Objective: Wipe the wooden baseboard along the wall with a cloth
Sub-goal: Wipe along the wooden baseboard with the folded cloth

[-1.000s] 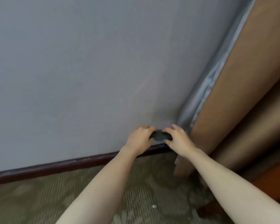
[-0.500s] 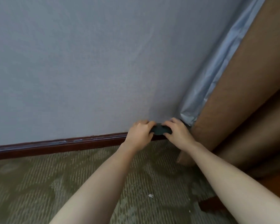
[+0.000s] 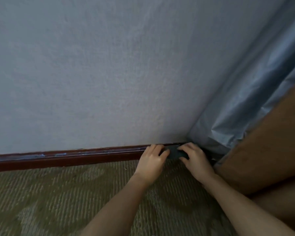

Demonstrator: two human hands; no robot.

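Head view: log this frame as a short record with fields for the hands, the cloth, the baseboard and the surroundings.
left hand: grips the left end of the cloth
right hand: grips the right end, fingers curled over it
cloth: dark, bunched, held against the baseboard near the corner
baseboard: dark red-brown wood, pale scuffs along its top edge to the left
surroundings: grey wall, patterned carpet, brown curtain with grey lining on the right

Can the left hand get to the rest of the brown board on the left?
Probably yes: the left hand, holding the cloth, is at the baseboard, and nothing visibly blocks that stretch.
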